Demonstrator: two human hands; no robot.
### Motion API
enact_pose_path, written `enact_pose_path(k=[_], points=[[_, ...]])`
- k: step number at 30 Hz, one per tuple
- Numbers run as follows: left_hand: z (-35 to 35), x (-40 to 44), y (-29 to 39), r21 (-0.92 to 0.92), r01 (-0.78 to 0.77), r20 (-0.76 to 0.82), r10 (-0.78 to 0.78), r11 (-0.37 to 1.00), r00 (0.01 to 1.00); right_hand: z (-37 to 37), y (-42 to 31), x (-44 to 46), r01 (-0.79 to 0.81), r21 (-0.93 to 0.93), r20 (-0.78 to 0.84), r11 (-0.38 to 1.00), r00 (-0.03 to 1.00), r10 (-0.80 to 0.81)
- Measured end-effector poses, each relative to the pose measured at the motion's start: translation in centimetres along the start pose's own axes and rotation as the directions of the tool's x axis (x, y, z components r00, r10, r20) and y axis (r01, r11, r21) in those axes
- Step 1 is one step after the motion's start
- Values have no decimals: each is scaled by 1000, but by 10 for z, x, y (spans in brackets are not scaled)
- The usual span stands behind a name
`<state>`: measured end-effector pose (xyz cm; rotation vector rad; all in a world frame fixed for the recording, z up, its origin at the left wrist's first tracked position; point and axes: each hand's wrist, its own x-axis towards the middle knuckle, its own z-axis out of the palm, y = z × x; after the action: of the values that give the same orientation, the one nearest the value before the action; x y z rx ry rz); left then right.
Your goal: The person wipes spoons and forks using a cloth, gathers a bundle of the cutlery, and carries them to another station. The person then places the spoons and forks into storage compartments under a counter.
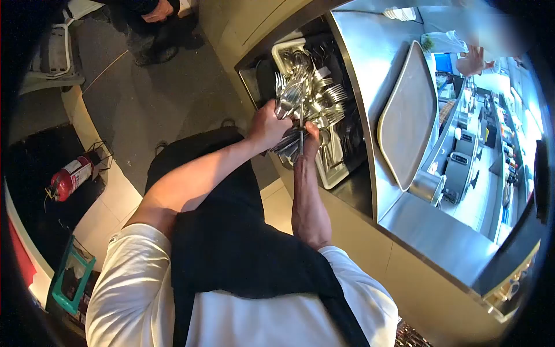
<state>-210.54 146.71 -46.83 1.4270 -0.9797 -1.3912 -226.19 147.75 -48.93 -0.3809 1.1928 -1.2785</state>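
My left hand (269,126) is closed around a bunch of forks (292,95), their tines pointing up and away from me. Close beside it, my right hand (311,141) grips a long, narrow piece of cutlery (301,115), upright between the two hands; its exact kind is hard to make out. Both hands are over a pale cutlery tray (335,180), heaped with metal cutlery. More loose forks (334,92) lie in the pile just past my right hand. The fingers of both hands are partly hidden.
A steel counter (361,69) with a large beige tray (409,115) borders the cutlery on the right. Beyond it, a raised hand (471,61) shows in the kitchen. Another person's hand (157,11) is at top left. A fire extinguisher (72,178) lies left.
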Motion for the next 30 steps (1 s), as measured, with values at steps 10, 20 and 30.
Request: enact_pose_path(k=[10,20,30], points=[[24,34,4,-145,-27,-22,24,989,999,4,-35,36,-89,-37,30,995,995,90],[55,76,-6,-5,-41,3,41,999,999,-67,-22,109,-92,-132,66,987,993,101],[57,90,-10,-77,-43,16,44,996,999,-68,-21,112,-38,-206,-82,978,996,21]])
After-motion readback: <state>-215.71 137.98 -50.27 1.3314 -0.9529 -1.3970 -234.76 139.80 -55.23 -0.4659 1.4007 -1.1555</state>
